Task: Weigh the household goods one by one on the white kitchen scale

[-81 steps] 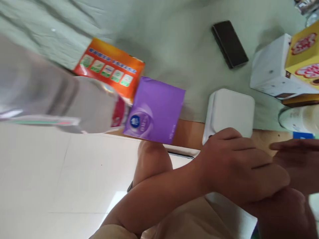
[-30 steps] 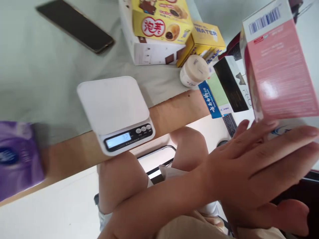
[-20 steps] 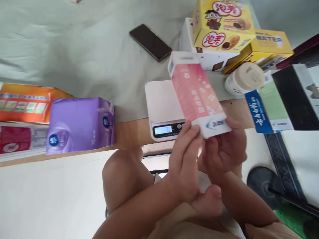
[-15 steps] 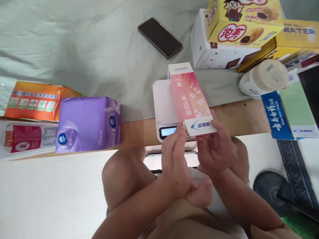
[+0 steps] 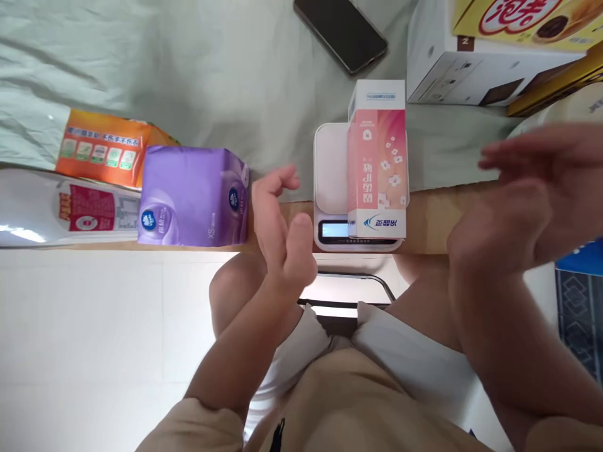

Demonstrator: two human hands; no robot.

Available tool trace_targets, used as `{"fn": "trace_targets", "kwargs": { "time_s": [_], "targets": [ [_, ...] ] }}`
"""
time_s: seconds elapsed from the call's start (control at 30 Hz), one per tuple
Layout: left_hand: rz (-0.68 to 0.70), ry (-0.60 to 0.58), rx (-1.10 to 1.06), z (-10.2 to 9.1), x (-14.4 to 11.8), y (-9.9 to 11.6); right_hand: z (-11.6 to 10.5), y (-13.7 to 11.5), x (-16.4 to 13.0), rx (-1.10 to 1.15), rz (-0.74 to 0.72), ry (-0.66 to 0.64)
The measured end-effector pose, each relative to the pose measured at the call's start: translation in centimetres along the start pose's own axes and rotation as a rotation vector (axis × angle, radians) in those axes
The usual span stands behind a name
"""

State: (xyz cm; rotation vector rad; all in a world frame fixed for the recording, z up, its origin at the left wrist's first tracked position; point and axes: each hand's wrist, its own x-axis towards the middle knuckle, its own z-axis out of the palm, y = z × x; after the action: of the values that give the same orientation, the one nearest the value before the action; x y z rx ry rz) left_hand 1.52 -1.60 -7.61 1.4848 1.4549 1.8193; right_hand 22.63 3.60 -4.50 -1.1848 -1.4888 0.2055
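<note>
A: What do we see at the middle of the surface?

B: We see a pink and white carton lying flat on the white kitchen scale, its long side running away from us. Its near end covers part of the scale's display.

A: And the hands?

B: We find neither of them on the carton. Our left hand is raised just left of the scale, fingers spread and holding nothing. Our right hand is well to the right of the carton, also spread wide and empty, and somewhat blurred.

A: What lies to the left?

B: We make out a purple soft pack near the left hand, an orange packet behind it, and a clear wrapped pack with a red label at the edge.

A: And farther back?

B: We see a dark phone lying on the pale green cloth, and a white box to the right with a yellow snack box stacked on it. A blue item shows beside our right wrist; we cannot tell what it is.
</note>
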Motion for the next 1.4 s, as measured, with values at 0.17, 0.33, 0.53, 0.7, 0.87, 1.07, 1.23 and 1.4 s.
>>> {"fn": "trace_targets", "kwargs": {
  "time_s": [0.17, 0.33, 0.53, 0.7, 0.87, 1.07, 1.23, 1.4],
  "targets": [
    [-0.089, -0.004, -0.015, 0.3, 0.9, -0.1, 2.9, 2.0, 2.0, 0.209, 0.018, -0.043],
    [-0.100, -0.023, -0.025, 1.0, 1.2, 0.0, 3.1, 3.9, 1.3, 0.163, 0.193, -0.043],
    [-0.084, -0.031, -0.009, 1.4, 1.6, -0.2, 2.8, 1.5, 1.8, 0.115, 0.197, -0.132],
    [-0.008, -0.043, -0.025, 1.4, 1.4, 0.2, 2.2, -1.3, 1.3, 0.017, 0.191, -0.339],
    [0.136, -0.021, -0.106, 1.5, 1.2, 1.0, 3.1, -4.1, 1.3, -0.302, 0.125, -0.548],
    [0.169, 0.005, -0.157, 1.4, 1.7, 1.4, 4.6, -5.0, 2.6, -0.500, 0.142, -0.667],
    [0.152, 0.033, -0.186, 0.6, 2.1, 2.0, 5.1, -5.0, 3.7, -0.609, 0.200, -0.712],
    [0.125, 0.071, -0.185, -0.1, 2.2, 2.2, 8.4, -7.3, 6.8, -0.512, 0.069, -0.721]
  ]
}}
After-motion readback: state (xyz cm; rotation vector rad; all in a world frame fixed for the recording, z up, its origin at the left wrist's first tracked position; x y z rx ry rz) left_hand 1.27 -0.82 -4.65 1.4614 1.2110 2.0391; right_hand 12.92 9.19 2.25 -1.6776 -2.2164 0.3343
